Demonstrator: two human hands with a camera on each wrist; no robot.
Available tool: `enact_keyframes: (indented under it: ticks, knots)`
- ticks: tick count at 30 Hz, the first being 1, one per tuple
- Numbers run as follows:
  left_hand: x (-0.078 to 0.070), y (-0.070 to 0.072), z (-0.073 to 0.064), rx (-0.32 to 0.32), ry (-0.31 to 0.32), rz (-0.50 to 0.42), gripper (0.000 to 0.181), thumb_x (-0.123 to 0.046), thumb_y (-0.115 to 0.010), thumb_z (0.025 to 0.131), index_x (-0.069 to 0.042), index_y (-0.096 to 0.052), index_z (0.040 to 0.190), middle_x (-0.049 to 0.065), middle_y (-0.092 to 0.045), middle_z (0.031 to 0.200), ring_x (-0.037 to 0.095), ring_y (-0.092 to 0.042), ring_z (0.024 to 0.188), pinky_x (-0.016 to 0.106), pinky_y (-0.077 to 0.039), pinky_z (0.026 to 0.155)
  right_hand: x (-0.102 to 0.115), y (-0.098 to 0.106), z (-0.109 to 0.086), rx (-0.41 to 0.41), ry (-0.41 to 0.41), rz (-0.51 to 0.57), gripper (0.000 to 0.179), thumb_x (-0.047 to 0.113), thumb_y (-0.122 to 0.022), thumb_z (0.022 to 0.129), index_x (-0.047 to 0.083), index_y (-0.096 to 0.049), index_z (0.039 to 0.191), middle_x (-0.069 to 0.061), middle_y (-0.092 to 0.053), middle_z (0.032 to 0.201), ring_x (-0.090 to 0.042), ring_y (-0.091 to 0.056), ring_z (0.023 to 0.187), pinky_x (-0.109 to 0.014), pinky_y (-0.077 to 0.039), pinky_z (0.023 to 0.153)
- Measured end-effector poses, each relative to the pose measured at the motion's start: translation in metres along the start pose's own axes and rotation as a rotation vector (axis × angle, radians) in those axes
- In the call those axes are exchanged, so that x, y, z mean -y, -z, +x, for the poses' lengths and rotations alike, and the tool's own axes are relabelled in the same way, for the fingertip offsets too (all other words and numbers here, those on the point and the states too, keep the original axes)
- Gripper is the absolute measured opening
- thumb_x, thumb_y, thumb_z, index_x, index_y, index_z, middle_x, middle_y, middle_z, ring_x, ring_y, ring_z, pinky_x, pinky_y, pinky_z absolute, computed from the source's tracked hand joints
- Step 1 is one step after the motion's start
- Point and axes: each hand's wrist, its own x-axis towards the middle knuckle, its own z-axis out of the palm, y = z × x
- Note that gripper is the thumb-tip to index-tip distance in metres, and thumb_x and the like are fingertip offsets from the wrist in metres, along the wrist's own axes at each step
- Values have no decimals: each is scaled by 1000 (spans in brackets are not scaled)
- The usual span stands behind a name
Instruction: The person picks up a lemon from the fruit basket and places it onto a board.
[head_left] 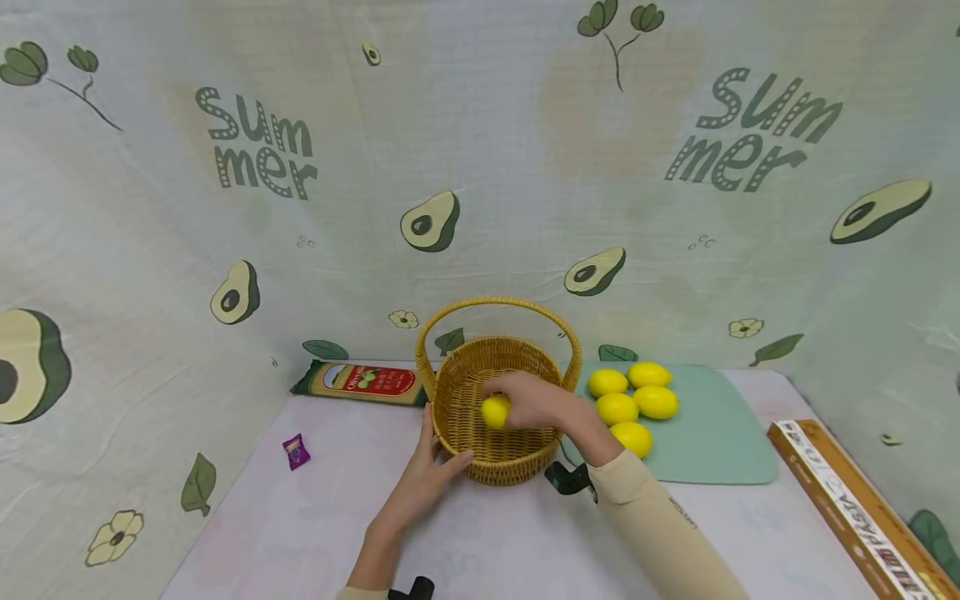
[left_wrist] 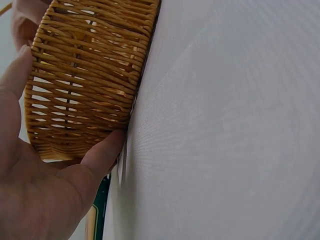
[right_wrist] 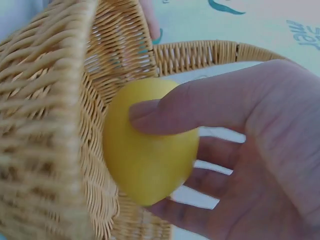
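A woven wicker basket [head_left: 501,472] with a tall arched handle stands upright on the table. My right hand [head_left: 528,400] reaches inside it and holds a yellow lemon [head_left: 495,412] over the basket's bottom. In the right wrist view, the thumb lies across the lemon [right_wrist: 145,165] while the other fingers are behind it, partly hidden. At the basket's near left side, my left hand [head_left: 422,483] grips the outer wall. The left wrist view shows its digits spread between the rim and the base of the basket [left_wrist: 90,75].
Several lemons [head_left: 632,439] lie on a pale green cutting board [head_left: 720,433] right of the basket. A long red-and-tan packet [head_left: 371,381] lies behind left, a small purple wrapped candy [head_left: 296,452] nearer. Along the right edge lies a long narrow box [head_left: 847,508]. A printed cloth [head_left: 495,150] hangs behind.
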Motion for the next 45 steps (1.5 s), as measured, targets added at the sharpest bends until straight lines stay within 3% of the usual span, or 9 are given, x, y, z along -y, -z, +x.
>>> enact_keyframes:
  ticks: [7,17,21,28,34,39,45]
  knots:
    - [0,-4,1,8,11,-5,108,-40,-71,91,-35,13,158,3,4,169,42,-19,151,64,-22,118,-8,6,-29,-86,27,36,47,2,-71,78,21,-68,120,5,-68,118,-13,-58,95,-33,-51,80]
    - [0,-3,3,-18,36,27,110,-44,-72,89,-40,14,156,9,0,168,44,-21,150,63,-26,117,-22,23,-70,-156,-48,123,60,-1,-68,73,19,-65,130,1,-65,131,-16,-58,104,-34,-50,83]
    - [-1,-3,5,-10,39,33,110,-45,-72,89,-38,15,157,8,2,168,44,-20,150,64,-26,117,-31,28,-86,-187,-90,104,59,-3,-67,74,18,-65,128,2,-65,128,-17,-58,105,-36,-50,85]
    - [-3,-3,6,-19,55,30,109,-44,-72,89,-46,16,153,6,4,169,44,-18,151,63,-26,117,-48,30,-109,-263,-95,11,56,-7,-67,73,13,-66,125,1,-68,120,-18,-59,102,-40,-50,88]
    - [-4,-3,4,-14,53,25,110,-42,-73,89,-45,16,154,7,3,169,44,-19,151,63,-27,117,-66,31,-129,-307,-172,0,55,-8,-66,72,11,-66,125,-5,-68,121,-22,-59,100,-44,-52,86]
    - [-4,-4,3,-15,58,28,110,-43,-73,89,-45,16,154,8,2,169,45,-19,150,63,-28,116,-81,32,-144,-315,-251,32,59,-8,-66,75,4,-60,132,-15,-63,132,-34,-59,113,-57,-49,96]
    - [-2,-3,4,-18,59,29,109,-45,-72,89,-45,15,154,7,3,169,44,-18,151,62,-27,116,-96,28,-159,-336,-330,-2,59,-8,-63,77,0,-57,135,-22,-59,136,-44,-54,123,-64,-43,101]
